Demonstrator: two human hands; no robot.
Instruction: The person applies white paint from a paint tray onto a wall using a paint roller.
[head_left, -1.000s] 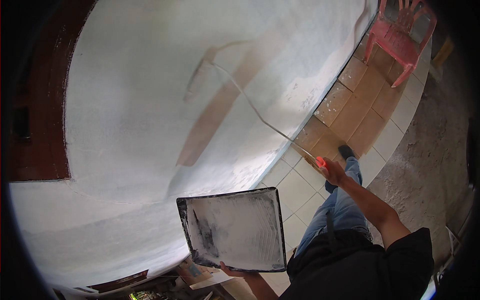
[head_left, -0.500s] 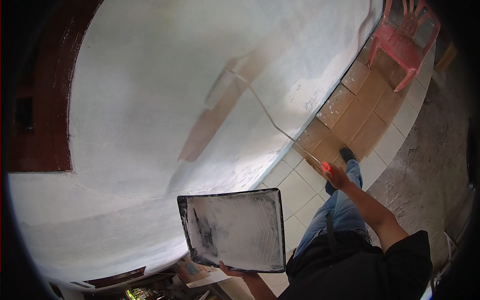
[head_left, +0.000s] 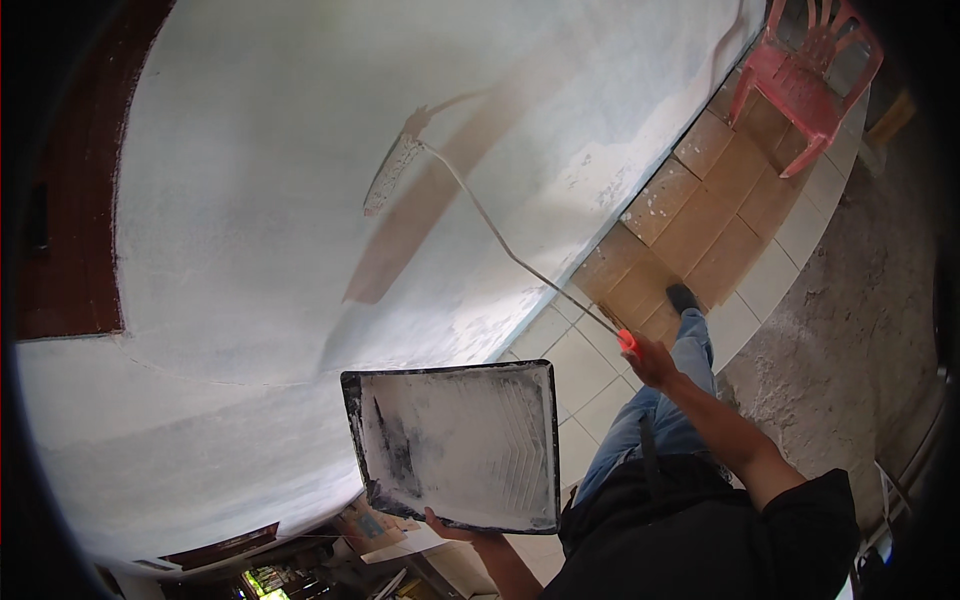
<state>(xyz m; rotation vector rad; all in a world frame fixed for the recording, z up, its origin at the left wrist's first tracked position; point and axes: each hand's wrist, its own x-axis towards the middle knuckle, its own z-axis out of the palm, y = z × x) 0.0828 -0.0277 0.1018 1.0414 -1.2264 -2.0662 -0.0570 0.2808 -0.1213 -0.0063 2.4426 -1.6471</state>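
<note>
My right hand point(head_left: 652, 361) is wrapped around the red handle of a paint roller point(head_left: 480, 208). Its long bent wire frame reaches up and left, and the white-coated roller sleeve point(head_left: 396, 172) is at the pale wall point(head_left: 270, 110). A brownish strip point(head_left: 430, 220) runs slantwise on the wall beside the sleeve. Low in the middle, my left hand point(head_left: 452, 526) grips the lower edge of a black paint tray point(head_left: 460, 440); its fingers are partly hidden under it. White paint coats the tray inside, with ridges on its right side and a dark patch on its left.
Brown cardboard point(head_left: 690, 230) covers part of the white floor tiles point(head_left: 590, 360) along the wall's foot. A red plastic chair point(head_left: 795, 80) stands at the far right. Dark red woodwork point(head_left: 75, 190) borders the wall at left. Rough grey concrete point(head_left: 800, 340) lies to the right.
The roller sleeve has shifted left and slightly upward across the wall, and my right hand has moved left with the handle. The tray stays in my left hand, slightly higher and farther left in view.
</note>
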